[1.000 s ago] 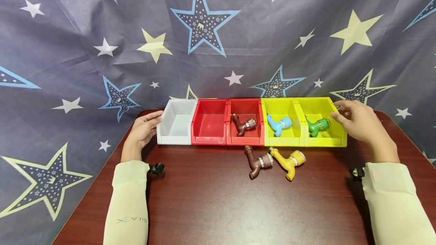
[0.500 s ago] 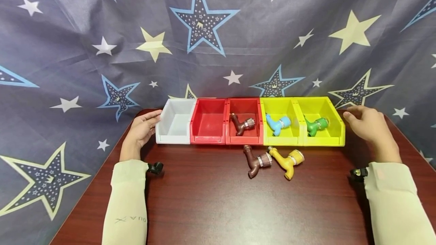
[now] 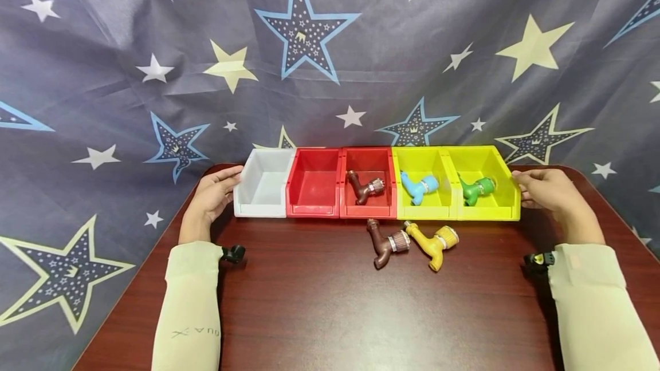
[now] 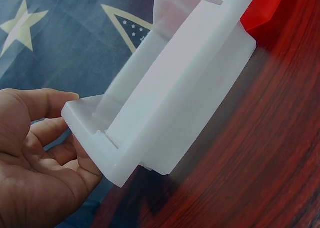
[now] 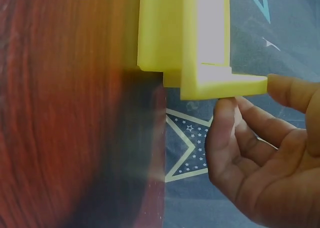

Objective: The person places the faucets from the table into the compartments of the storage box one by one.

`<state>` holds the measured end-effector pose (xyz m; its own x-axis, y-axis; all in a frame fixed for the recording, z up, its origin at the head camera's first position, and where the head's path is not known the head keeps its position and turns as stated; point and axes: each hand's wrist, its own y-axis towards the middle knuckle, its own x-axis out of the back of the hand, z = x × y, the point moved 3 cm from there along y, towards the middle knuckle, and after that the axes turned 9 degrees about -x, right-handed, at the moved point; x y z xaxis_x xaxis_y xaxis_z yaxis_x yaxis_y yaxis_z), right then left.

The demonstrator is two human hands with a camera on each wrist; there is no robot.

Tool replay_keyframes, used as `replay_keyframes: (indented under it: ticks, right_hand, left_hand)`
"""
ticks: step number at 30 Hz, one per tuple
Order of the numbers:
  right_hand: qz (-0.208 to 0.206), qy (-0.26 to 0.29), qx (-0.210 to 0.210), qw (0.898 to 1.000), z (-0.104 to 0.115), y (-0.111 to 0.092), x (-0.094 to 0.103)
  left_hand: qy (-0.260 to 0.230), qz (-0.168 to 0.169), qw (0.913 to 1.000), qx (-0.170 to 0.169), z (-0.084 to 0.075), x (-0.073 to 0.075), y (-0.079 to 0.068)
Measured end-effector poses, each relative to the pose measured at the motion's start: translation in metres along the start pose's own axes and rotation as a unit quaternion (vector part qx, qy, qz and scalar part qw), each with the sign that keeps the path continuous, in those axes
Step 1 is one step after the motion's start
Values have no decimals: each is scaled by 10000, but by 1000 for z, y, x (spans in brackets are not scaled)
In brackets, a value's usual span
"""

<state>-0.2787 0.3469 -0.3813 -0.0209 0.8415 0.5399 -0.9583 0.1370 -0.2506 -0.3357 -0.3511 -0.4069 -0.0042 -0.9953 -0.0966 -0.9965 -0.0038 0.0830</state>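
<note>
Five bins stand joined in a row; avoiding a larger tally, the end ones are a white bin on the left and a yellow bin on the right. The fingertips of my left hand touch the white bin's outer side wall, and the left wrist view shows them at its edge. Against the right yellow bin's outer side rest the fingertips of my right hand, bent slightly in the right wrist view. That bin contains a green tap. A blue tap lies in the neighbouring yellow bin.
One red bin holds a brown tap; the other red bin is beside the white one. A second brown tap and a yellow tap lie on the wooden table. Behind hangs a star-patterned cloth.
My right hand leaves the yellow bin's rim, then comes back with its fingertips against the outer side. The left hand stays at the white bin. The view shifts slightly.
</note>
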Motion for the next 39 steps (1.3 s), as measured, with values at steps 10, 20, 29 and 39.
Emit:
replay_keyframes:
  ticks: [10,20,29,39]
  right_hand:
    - [844,752,-86,9935,-9,3,4]
    - [1331,1178,50,9841,-15,4,1]
    - [1264,1064,100,9862,-11,3,-1]
    - [1244,931,59,9878,-12,2,4]
  left_hand:
    - [101,-13,9999,90,-7,-3,-3]
    - [779,35,9969,126,-5,3,-3]
    - [3142,-218,9478,-496,-20,-6,-5]
    - [4453,-511,8634,-2316,-63,-55,-12]
